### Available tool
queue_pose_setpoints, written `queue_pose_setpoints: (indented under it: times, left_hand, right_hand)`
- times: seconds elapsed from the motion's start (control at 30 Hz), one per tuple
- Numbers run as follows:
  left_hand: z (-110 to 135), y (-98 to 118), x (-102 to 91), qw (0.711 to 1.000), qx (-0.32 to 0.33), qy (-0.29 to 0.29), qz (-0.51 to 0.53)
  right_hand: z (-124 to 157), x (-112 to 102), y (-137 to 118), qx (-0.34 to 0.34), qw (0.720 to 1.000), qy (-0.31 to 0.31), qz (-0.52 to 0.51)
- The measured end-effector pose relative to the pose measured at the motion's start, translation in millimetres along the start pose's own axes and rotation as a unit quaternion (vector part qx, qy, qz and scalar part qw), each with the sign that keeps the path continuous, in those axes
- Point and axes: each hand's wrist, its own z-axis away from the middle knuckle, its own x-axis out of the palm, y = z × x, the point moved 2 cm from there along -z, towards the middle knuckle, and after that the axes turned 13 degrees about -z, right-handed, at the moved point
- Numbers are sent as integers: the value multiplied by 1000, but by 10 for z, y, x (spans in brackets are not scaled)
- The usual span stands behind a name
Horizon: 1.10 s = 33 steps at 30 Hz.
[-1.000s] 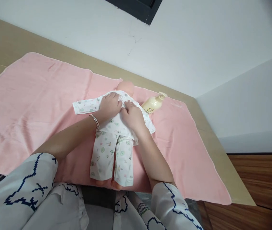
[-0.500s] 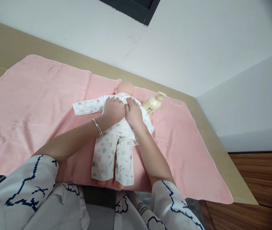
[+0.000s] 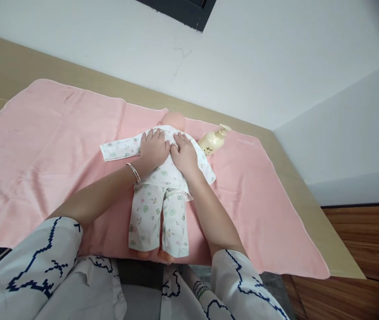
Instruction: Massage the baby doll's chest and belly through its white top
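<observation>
Both hands have settled from the collar onto the doll's upper body since the earlier frame. Left hand [image 3: 153, 149] lies palm down on the printed shirt, fingers spread toward 12 o'clock. Right hand [image 3: 184, 155] lies flat just beside it, the two touching at the thumbs. Each grip is released: nothing is pinched or enclosed.

Doll [image 3: 162, 195] lies at the middle of the pink towel [image 3: 42, 146], which is spread over the bench [image 3: 319, 235]. Its long axis runs 12 to 6 o'clock, with the head [image 3: 173, 120] at the far end, tipped slightly toward 1 o'clock, and the feet at the near towel edge. One empty shirt sleeve [image 3: 119, 149] extends toward 9 o'clock.

Cream pump bottle [image 3: 213, 140] lies on the towel at 2 o'clock from the right hand, near the doll's shoulder. Bracelet [image 3: 133, 172] sits on the left wrist.
</observation>
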Motion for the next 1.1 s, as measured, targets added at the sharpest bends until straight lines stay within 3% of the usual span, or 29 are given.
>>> queue_pose_setpoints:
  times: [0.17, 0.87, 1.0, 1.1]
  left_hand:
    - [-5, 15, 2, 1000, -1, 1, 3]
    - [1, 8, -3, 1000, 4, 12, 4]
    - [97, 110, -140, 997, 52, 36, -48]
    - [155, 194, -209, 994, 86, 31, -65]
  right_hand:
    - [-65, 43, 135, 5, 1000, -15, -19]
    - [-72, 30, 180, -11, 1000, -23, -9]
    - [-132, -89, 277, -30, 996, -78, -42]
    - [-138, -149, 278, -5, 996, -60, -61]
